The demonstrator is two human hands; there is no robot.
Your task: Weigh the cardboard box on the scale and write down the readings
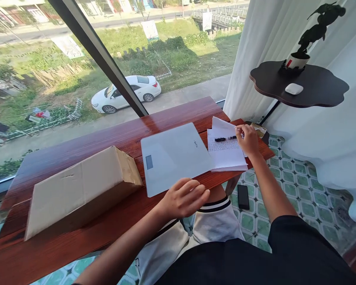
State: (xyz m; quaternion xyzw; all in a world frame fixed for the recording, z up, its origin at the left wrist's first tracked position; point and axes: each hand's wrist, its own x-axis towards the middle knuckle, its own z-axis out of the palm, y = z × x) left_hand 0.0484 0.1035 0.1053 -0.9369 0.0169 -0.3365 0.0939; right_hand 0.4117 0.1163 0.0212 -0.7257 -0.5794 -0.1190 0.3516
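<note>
My left hand (187, 197) hovers at the table's front edge, above my lap, beside the near edge of a white flat scale (175, 154). Its fingers are loosely bent and slightly apart, and I see nothing held. The scale lies flat, its small grey display (149, 162) towards the left. My right hand (248, 139) is at the right edge of some paper sheets (227, 157), thumb and fingertips pinched together. Whatever they grip is hidden. A black pen (221, 139) lies across the handwritten lines, its right end close to my fingertips.
A long cardboard box (80, 178) stands on the red-brown wooden table (112, 233) at left. Behind the table is a window. At right, a dark scalloped stand (320, 89) bears a potted plant (298, 61) and a white mouse (294, 89). A black phone (243, 197) lies on the floor.
</note>
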